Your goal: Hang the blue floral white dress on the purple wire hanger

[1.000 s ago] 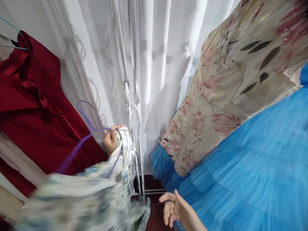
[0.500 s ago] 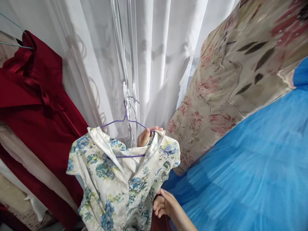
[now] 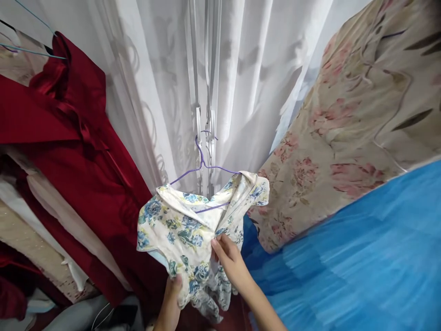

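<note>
A white dress with blue flowers and green leaves hangs on a thin purple wire hanger, its V-shaped neckline facing me. My right hand pinches the cloth of its front, just under the point of the V. Lower down, my left hand grips the dress at its left side; the thumb shows and the other fingers are hidden behind the cloth. The hanger's hook hangs at a pair of white hooks at the end of long pale strips.
White curtains fall behind the dress. On the left hang a dark red garment and several pale ones. A beige floral garment and a blue ruffled tulle skirt fill the right side. Grey fabric lies at the bottom left.
My right hand has moved up from the dress's side to its front. The other hand has left the shoulder by the hanger and now grips the lower left side. The view has shifted.
</note>
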### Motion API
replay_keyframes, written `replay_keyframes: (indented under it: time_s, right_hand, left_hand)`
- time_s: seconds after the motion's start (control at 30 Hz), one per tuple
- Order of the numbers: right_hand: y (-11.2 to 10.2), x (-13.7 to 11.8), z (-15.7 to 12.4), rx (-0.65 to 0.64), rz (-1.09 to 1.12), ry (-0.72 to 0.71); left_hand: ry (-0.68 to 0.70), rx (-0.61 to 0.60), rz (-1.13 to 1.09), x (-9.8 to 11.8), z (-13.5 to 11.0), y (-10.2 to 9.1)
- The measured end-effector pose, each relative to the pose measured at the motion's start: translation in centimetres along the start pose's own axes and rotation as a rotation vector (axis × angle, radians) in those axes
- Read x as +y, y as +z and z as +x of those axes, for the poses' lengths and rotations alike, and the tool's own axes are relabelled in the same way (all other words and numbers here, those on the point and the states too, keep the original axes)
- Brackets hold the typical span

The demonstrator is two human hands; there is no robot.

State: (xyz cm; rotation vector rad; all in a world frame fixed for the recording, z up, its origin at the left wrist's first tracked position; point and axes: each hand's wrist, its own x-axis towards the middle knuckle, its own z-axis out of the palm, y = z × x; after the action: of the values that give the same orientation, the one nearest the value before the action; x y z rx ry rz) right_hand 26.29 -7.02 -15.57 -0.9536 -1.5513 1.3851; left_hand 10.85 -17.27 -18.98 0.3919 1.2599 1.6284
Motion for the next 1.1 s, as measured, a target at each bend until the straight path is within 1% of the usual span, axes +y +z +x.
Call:
replay_keyframes:
  time_s: [0.07, 0.13, 0.17, 0.2, 0.23, 0.3, 0.33, 0.37, 0.4, 0.47, 0.5, 0.53, 0.6, 0.67, 0.77, 0.83, 0.87, 0.93, 1.0, 1.1]
  right_hand:
    - [0.3, -0.7, 1.2, 0.013, -0.081, -0.032]
    - [0.3, -1.0, 1.9, -0.006, -0.097, -0.036]
    - [0.2, -1.1, 2.0, -0.013, -0.083, -0.025]
    - [0.2, -1.0, 2.0, -0.011, -0.062, -0.007]
    - [0.2, -1.0, 1.9, 0.000, -0.039, 0.017]
    - [0.6, -0.9, 1.5, 0.028, 0.010, 0.071]
    - [0.9, -0.9, 1.3, 0.036, 0.034, 0.097]
    - [1.4, -1.0, 1.1, 0.039, 0.056, 0.118]
    - [1.8, -1.2, 1.0, 0.036, 0.073, 0.132]
    - [2.8, -1.6, 0.9, 0.015, 0.093, 0.139]
    - [3.3, -1.9, 0.9, 0.004, 0.094, 0.136]
    - [3.6, -2.2, 1.0, 0.000, 0.093, 0.131]
    - [3.9, -2.7, 1.4, 0.016, 0.096, 0.121]
    - [3.8, -3.5, 2.0, 0.065, 0.121, 0.103]
    - [3.2, -5.7, 3.9, 0.226, 0.189, 0.037]
    - [2.9, -7.9, 5.7, 0.326, 0.249, -0.038]
    - [2.8, -9.1, 6.7, 0.344, 0.281, -0.079]
    - [2.8, -11.5, 8.6, 0.333, 0.332, -0.147]
    - [2.8, -13.4, 9.9, 0.314, 0.362, -0.198]
    - [2.9, -14.5, 10.4, 0.275, 0.362, -0.250]
  left_hand:
    - [0.052, 0.082, 0.152, -0.7, 0.9, -0.8]
    - [0.106, 0.092, 0.266, -0.7, 2.3, -1.5]
    - [0.157, 0.112, 0.289, -0.4, 3.2, -1.9]
    - [0.245, 0.169, 0.302, 0.0, 4.0, -2.3]
    - [0.377, 0.262, 0.310, 0.5, 4.9, -2.7]
    - [0.706, 0.458, 0.330, 1.3, 6.4, -3.1]
    - [0.844, 0.477, 0.367, 1.5, 7.0, -2.9]
    - [0.925, 0.402, 0.443, 1.7, 7.5, -2.5]
    - [0.948, 0.255, 0.544, 1.7, 7.8, -1.8]
    - [0.890, -0.082, 0.724, 1.7, 8.2, 0.1]
    - [0.863, -0.197, 0.774, 1.6, 8.3, 1.1]
    - [0.859, -0.254, 0.793, 1.6, 8.4, 2.1]
    - [0.896, -0.268, 0.778, 1.8, 8.7, 3.4]
    - [0.920, -0.304, 0.769, 2.3, 8.9, 4.1]
    - [0.896, -0.418, 0.801, 3.1, 8.4, 4.1]
    - [0.880, -0.472, 0.869, 3.4, 7.8, 3.9]
    - [0.877, -0.492, 0.917, 3.4, 7.5, 3.9]
    - [0.889, -0.531, 1.023, 3.3, 7.1, 3.9]
    - [0.917, -0.549, 1.114, 3.1, 7.1, 3.8]
    - [0.923, -0.574, 1.203, 3.5, 7.8, 3.7]
